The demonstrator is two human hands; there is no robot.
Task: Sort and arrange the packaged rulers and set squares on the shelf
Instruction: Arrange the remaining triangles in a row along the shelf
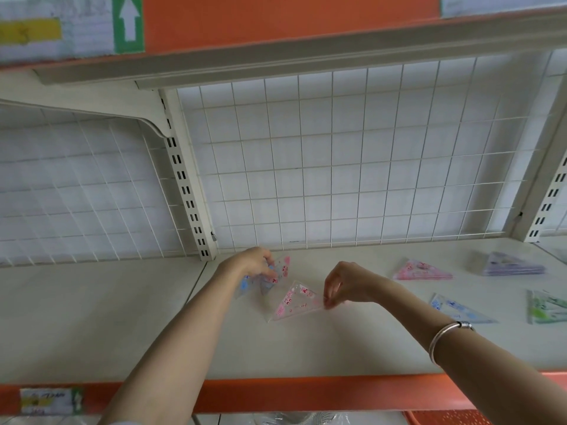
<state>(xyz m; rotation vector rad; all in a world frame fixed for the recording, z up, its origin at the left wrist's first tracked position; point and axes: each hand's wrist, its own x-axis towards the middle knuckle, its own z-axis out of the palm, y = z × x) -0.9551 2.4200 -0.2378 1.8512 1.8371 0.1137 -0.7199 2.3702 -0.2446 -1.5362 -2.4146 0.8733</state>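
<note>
Behind the orange shelf edge, the right hand pinches the pink set square by its right corner. Left of it, the left hand grips other packs. They look light, thin and probably slippery.

Pink-printed clear set square, purple stack, green pack, orange shelf edge

Soft, even light is casting barely any shadows; the wide lens is bowing the upper shelf rail, everything blurring slightly.
</note>
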